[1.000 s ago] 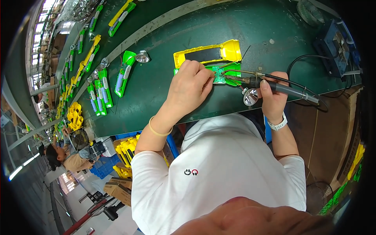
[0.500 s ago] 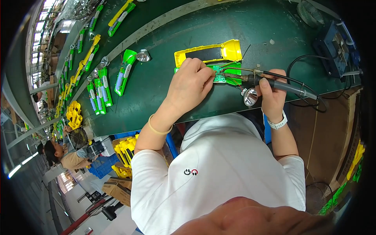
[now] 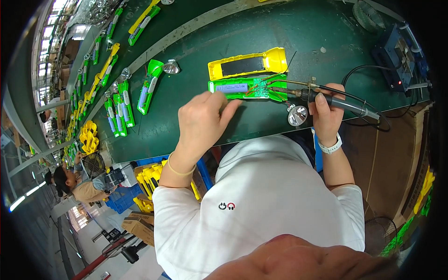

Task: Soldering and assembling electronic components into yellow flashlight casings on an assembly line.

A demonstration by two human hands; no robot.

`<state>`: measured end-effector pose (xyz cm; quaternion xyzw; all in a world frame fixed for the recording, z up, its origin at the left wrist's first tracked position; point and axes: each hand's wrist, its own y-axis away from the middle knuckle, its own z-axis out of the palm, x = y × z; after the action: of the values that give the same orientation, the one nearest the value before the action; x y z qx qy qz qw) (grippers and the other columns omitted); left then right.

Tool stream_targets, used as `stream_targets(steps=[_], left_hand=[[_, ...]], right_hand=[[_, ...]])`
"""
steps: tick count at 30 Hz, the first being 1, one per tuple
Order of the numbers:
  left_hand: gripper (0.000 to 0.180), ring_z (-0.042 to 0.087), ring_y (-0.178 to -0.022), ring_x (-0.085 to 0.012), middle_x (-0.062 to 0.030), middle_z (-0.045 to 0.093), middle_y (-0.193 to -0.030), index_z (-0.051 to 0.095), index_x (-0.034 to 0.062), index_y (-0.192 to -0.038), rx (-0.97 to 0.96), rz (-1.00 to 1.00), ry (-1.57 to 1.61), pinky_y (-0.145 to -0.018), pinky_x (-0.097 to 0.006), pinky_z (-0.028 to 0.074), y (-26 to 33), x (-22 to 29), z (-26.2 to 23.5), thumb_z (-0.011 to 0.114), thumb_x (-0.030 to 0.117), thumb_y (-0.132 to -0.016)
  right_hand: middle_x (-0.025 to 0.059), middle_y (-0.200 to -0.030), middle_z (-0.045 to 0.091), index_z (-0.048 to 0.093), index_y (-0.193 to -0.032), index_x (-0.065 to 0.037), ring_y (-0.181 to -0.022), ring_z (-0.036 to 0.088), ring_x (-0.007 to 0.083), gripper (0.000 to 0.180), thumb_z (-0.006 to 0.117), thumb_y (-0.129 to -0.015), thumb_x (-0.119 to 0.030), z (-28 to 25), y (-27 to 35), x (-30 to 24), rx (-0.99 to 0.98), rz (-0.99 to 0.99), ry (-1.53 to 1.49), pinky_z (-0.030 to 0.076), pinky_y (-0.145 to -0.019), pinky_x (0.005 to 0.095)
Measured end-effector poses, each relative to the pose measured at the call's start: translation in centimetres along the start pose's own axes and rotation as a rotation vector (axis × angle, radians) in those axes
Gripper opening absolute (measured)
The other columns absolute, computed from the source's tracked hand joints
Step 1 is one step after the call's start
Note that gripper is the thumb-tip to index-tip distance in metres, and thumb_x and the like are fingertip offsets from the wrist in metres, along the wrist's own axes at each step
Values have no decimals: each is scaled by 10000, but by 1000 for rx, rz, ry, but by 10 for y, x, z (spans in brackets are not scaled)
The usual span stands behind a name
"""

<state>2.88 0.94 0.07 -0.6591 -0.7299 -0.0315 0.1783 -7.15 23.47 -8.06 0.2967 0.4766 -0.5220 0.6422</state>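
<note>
A green flashlight housing (image 3: 226, 86) lies on the bench with a cylindrical battery (image 3: 235, 88), a small green circuit board (image 3: 260, 88) and red and dark wires inside. My right hand (image 3: 327, 112) is closed around a soldering iron (image 3: 343, 103). A thin metal tube (image 3: 291, 82) runs alongside it, and both tips reach the board. By the housing's near left end is my left hand (image 3: 201, 119), its thumb apart from the bent fingers and nothing visible between them. Wires join the housing to a round silver reflector (image 3: 297, 115). Just beyond lies a yellow half-shell (image 3: 247, 65).
Several green housings (image 3: 148, 88) with reflectors lie at the left, and more line the far-left strip. A blue soldering unit (image 3: 396, 56) stands at right, its black cable (image 3: 357, 70) looping over the bench. A person (image 3: 77, 179) works at far left near a fan (image 3: 93, 164).
My left hand has drawn back left and nearer from the circuit board, uncovering the battery and wires. The soldering iron has stayed almost in place at the board.
</note>
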Motion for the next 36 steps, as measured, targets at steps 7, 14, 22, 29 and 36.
stream_targets(steps=[7,14,22,29,36], left_hand=[[115,535,-605,-199,-47,538,-652,668,51,-807,61,195,471,-580,-284,452,-14,-6,22,710,56,-701],[225,544,-676,-207,-48,555,-722,665,73,-853,176,447,203,-578,-309,456,-21,-15,43,677,5,-640],[275,566,-703,-195,-31,567,-738,669,83,-834,103,478,115,-589,-293,480,-25,-9,35,680,-32,-584],[249,571,-695,-184,-35,570,-732,662,69,-821,80,535,86,-565,-285,484,-29,-11,34,678,-23,-590],[243,571,-676,-180,-33,568,-715,658,71,-808,58,586,46,-552,-283,485,-32,-10,30,675,-30,-588]], right_hand=[[57,-812,486,405,-1025,-22,-575,468,85,241,573,-858,-66,-3,3,-4,-11,17,3,403,-500,219],[51,-812,481,411,-1011,-16,-564,461,77,227,572,-857,-58,-3,-1,-1,21,31,-21,398,-488,212],[46,-810,481,439,-968,-5,-560,468,65,202,590,-845,-62,-2,0,-1,-8,42,49,406,-491,200],[42,-813,484,445,-972,5,-615,488,61,234,619,-829,-61,0,1,0,-43,86,99,425,-513,201],[45,-822,479,449,-974,-2,-605,485,75,228,612,-816,-22,-2,1,2,-32,74,58,413,-502,208]])
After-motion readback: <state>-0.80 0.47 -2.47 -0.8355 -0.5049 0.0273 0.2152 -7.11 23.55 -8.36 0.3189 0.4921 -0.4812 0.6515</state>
